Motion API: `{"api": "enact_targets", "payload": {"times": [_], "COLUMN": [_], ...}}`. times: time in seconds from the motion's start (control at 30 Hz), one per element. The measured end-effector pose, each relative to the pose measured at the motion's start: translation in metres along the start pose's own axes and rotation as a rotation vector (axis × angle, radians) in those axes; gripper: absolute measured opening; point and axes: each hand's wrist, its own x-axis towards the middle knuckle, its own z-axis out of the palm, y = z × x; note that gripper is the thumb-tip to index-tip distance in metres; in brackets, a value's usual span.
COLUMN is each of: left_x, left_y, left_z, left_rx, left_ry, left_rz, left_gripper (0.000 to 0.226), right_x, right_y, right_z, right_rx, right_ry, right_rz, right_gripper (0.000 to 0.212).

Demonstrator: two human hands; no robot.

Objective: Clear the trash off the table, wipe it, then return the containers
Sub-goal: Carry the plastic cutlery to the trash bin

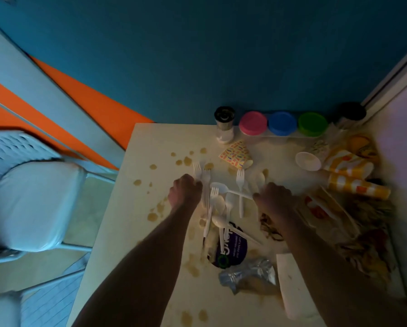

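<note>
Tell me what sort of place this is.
Probably a break room or casual eating corner: a small white table against a teal and orange wall, a cushioned chair beside it, and plastic cutlery and paper cups scattered about.

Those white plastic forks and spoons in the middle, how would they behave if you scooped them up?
The forks and spoons look thin, so probably light and slightly bendy. They lie crisscrossed, so some would likely slip loose or snag. Brown spills around them may leave them sticky or slick.

We make out white lettering on the purple wrapper (pixel 230 249), lower centre of the frame, but it is upside down and too blurred to read.
</note>
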Motion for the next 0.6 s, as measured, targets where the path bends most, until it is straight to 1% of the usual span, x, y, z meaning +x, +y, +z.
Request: {"api": "enact_targets", "payload": {"times": [0.1, 0.23, 0.33, 0.43, 0.53, 0.6], "left_x": [0.009, 0.016, 0.016, 0.012, 0.007, 0.005], "left_y": [0.000, -0.002, -0.001, 0.009, 0.022, 0.027], "left_z": [0.010, 0.010, 0.008, 0.009, 0.015, 0.017], "left_rx": [0.014, -0.013, -0.129, -0.201, -0.150, -0.120], "left_ry": [-0.012, -0.057, -0.071, -0.081, -0.103, -0.102], "left_rz": [0.011, -0.034, -0.078, -0.060, -0.050, -0.096], "left_gripper": [0.033, 0.036, 0.033, 0.035, 0.049, 0.050], "right_x": [0.012, 0.017, 0.019, 0.018, 0.011, 0.006], "right_y": [-0.005, 0.000, 0.007, 0.005, -0.002, -0.006], "right_z": [-0.002, -0.002, 0.001, -0.003, -0.004, -0.001], "right_rx": [-0.013, 0.019, 0.133, 0.324, 0.452, 0.439], "right_ry": [-0.007, -0.033, -0.008, 0.094, 0.171, 0.114], "right_rz": [0.071, 0.064, 0.057, 0.044, -0.001, -0.032], "right_gripper": [0.040, 0.039, 0.033, 0.028, 0.027, 0.030]}}
